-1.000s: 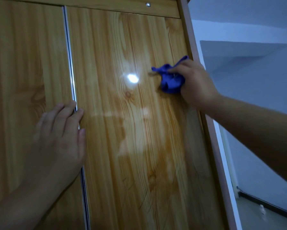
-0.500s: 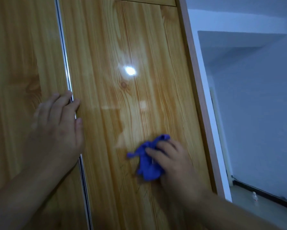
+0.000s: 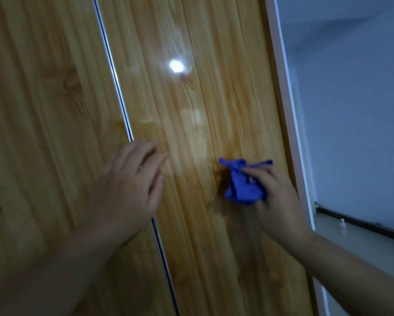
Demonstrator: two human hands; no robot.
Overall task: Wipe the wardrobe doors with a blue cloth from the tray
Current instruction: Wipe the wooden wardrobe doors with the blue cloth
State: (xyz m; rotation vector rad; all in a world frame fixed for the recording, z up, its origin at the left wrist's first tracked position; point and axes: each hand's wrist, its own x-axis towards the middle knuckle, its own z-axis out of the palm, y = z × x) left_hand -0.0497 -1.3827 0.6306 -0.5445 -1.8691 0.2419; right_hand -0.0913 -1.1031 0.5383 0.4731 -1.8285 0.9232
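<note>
Blue cloth [image 3: 244, 185] is bunched in the right hand [image 3: 274, 201] and pressed on the right wardrobe door [image 3: 191, 106], near its right edge. Fingers curl over the wad. Left hand [image 3: 127, 190] is released, flat across the metal strip [image 3: 114, 76] between the 2 doors, holding nothing. Cloth looks soft, light and limp, so grip the wad's middle and press with the palm. Loose tails will flap. Door is glossy, likely slick, so little drag.
</note>
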